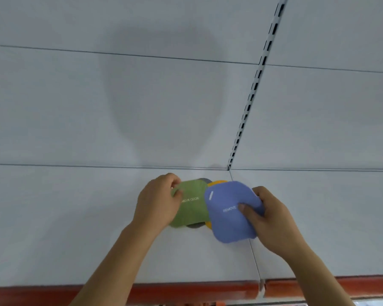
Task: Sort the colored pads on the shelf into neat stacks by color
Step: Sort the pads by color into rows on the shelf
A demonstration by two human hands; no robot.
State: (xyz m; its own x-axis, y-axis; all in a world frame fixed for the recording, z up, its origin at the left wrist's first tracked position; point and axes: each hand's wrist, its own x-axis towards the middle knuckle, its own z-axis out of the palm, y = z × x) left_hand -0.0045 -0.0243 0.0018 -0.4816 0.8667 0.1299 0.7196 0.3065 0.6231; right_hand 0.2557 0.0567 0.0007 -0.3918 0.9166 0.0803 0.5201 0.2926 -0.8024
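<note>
- Four pads are showing on the white shelf: one green pad, one blue pad, one grey pad and one yellow pad, the last two mostly hidden beneath.
- Your left hand is reaching forward, its fingers pinching the green pad's left edge.
- Your right hand is gripping the blue pad, thumb on top, overlapping the green one.

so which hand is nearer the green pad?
Left. The left hand grips the green pad at its left edge; the right hand holds the blue pad beside it, not touching green.
</note>
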